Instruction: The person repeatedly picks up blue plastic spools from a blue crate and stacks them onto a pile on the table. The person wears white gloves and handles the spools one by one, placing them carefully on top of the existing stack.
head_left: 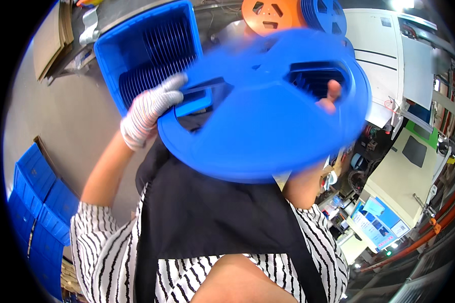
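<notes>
A large blue plastic reel [260, 131] with wide cut-outs is held up in front of my black apron, its far edge smeared by motion. My left hand [152, 108], in a white knit glove, grips the reel's left rim at a cut-out. On the other side, bare fingertips of my right hand [329, 97] come through the right cut-out; the reel hides the rest of that hand. Beyond my left hand stands a blue crate [107, 65] with rows of thin blue discs [167, 43] on edge inside.
An orange reel [273, 15] and more blue reels [326, 15] are at the far side. Stacked blue crates [40, 202] stand at the left, with cardboard sheets [53, 38] at the far left. White machine cabinets [374, 60] line the right.
</notes>
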